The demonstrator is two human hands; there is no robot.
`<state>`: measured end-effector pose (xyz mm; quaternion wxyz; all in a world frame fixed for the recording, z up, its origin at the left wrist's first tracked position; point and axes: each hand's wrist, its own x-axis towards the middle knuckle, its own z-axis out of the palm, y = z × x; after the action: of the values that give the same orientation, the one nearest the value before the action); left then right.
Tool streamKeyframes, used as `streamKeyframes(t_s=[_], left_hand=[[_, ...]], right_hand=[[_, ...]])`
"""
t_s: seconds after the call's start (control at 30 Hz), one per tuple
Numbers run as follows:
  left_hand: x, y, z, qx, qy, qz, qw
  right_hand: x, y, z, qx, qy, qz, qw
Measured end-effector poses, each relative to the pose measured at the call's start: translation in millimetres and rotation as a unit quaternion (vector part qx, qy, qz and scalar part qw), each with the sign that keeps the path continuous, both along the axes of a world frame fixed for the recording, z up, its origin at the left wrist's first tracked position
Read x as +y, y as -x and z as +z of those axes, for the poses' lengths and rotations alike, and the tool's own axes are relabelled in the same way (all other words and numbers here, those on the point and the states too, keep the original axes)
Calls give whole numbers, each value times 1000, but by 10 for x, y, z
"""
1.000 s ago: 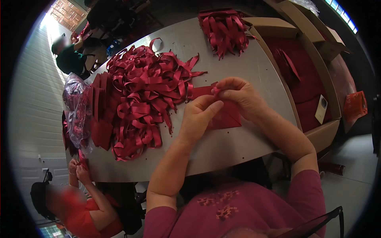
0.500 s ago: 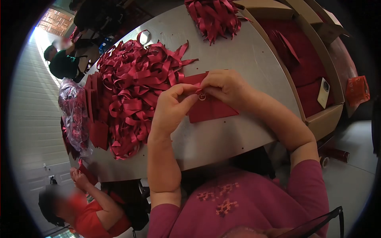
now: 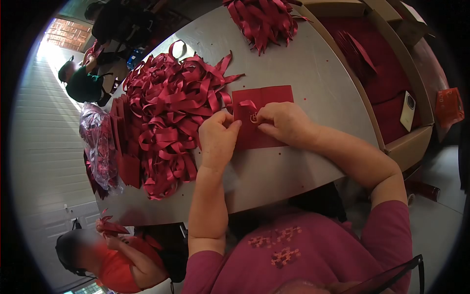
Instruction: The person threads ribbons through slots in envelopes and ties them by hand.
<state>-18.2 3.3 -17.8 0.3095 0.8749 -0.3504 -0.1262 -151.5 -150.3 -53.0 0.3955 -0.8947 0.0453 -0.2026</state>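
A flat red paper piece (image 3: 267, 135) with a crease and a round gold emblem lies on the metal table in front of me. A short red ribbon end (image 3: 248, 104) stands out from its face, above the emblem. My left hand (image 3: 219, 139) is closed at the paper's left edge, thumb and fingers pinched there. Over the paper's right half, my right hand (image 3: 289, 122) has its fingers curled in a pinch beside the emblem; whatever they grip is hidden. A big heap of red ribbons (image 3: 171, 98) lies just left of the paper.
Another ribbon bundle (image 3: 264, 22) rests at the table's far side. To the right, a cardboard box (image 3: 409, 142) holds red paper pieces and a phone (image 3: 408, 111). Stacked red pieces (image 3: 128, 169) and a plastic-wrapped bundle (image 3: 95, 142) are at left. A co-worker (image 3: 122, 264) sits nearby.
My hands have moved apart from their shared pinch above the emblem, the left to the paper's edge and the right lower. More of the paper and the ribbon end show.
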Motion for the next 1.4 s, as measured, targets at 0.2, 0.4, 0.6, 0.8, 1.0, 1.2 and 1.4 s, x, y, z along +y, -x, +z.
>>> streamKeyframes(t_s=[0.2,0.4,0.6,0.8,1.0,1.2,1.4], left_hand=[[117,-172,37,384,152,20,911],[138,-196,103,470,166,2,867],[117,-198,-19,507,227,-11,832],[62,-106,36,554,263,-23,790],[44,-65,-15,555,251,-31,792],[76,-8,157,609,256,-25,751],[-15,124,70,517,263,-7,814]], right_hand=[[-58,-10,60,36,-88,-17,995],[-91,19,159,64,-128,3,990],[-103,25,226,82,-169,4,982],[-136,5,232,91,-218,3,972],[-172,2,166,61,-247,21,967],[-228,-1,256,46,-306,75,948],[-209,-2,269,60,-365,60,927]])
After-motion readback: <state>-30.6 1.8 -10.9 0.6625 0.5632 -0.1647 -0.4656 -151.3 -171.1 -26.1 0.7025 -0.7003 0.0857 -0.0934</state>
